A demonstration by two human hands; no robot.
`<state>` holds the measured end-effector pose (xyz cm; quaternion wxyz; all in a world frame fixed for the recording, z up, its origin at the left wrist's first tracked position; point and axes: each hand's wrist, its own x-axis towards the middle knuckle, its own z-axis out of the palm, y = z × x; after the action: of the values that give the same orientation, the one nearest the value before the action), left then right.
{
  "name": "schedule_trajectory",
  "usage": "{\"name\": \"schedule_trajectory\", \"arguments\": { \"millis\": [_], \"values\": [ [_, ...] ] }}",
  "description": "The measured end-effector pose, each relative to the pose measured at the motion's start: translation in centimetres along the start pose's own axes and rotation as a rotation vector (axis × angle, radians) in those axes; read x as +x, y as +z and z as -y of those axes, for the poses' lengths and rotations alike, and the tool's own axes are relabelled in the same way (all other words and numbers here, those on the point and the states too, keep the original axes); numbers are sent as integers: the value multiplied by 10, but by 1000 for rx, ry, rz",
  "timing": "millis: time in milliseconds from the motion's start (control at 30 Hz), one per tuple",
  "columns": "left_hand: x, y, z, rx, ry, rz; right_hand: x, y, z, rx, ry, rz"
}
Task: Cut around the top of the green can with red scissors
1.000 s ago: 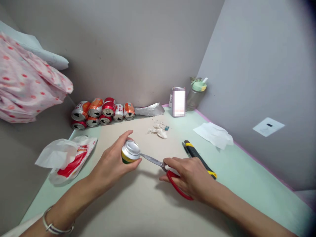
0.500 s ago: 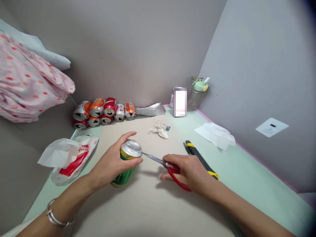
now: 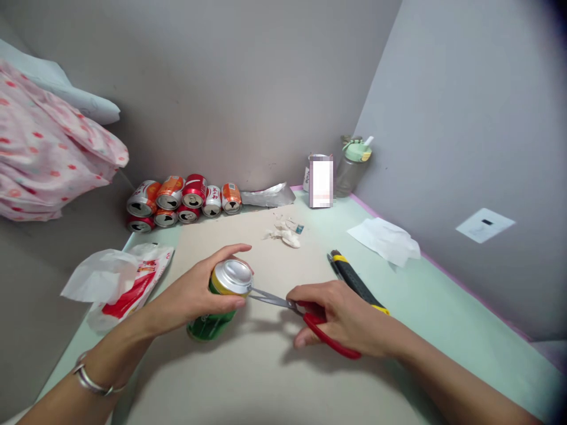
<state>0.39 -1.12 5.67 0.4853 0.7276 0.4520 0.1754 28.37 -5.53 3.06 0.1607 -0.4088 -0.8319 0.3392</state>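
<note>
My left hand is wrapped round a green can with a silver end and a yellow band below it. The can tilts, its silver end up and toward the right. In my right hand are scissors with red handles. Their blades are slightly parted and point left, with the tips at the can's side just under the silver rim. Whether a tip has gone into the metal I cannot tell.
Stacked cans line the back wall beside a cut metal sheet. A tissue pack lies left, crumpled tissue behind the can. Right are a black-yellow cutter, white paper and a bottle.
The scissors' blades have opened a little and my right thumb has moved away from the fingers. The can has shifted slightly left and down with my left hand.
</note>
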Motion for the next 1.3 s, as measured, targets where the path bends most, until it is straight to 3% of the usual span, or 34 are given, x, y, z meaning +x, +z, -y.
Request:
{"name": "schedule_trajectory", "arguments": {
  "millis": [167, 400, 900, 1133, 1300],
  "values": [
    [-1, 10, -6, 76, 1, -174, 1, -1, -2, 54, 66, 18],
    [0, 2, -1, -107, 27, 33, 1, 5, -7, 11, -41, -43],
    [5, -4, 17, -249, 51, 238, 2, 7, -10, -211, -191, -133],
    [4, -4, 17, -152, 59, 188, 0, 5, -9, -136, -170, -99],
    [1, 1, 8, -11, -17, 32, 0, 9, -11, -232, -109, -131]
  ]
}}
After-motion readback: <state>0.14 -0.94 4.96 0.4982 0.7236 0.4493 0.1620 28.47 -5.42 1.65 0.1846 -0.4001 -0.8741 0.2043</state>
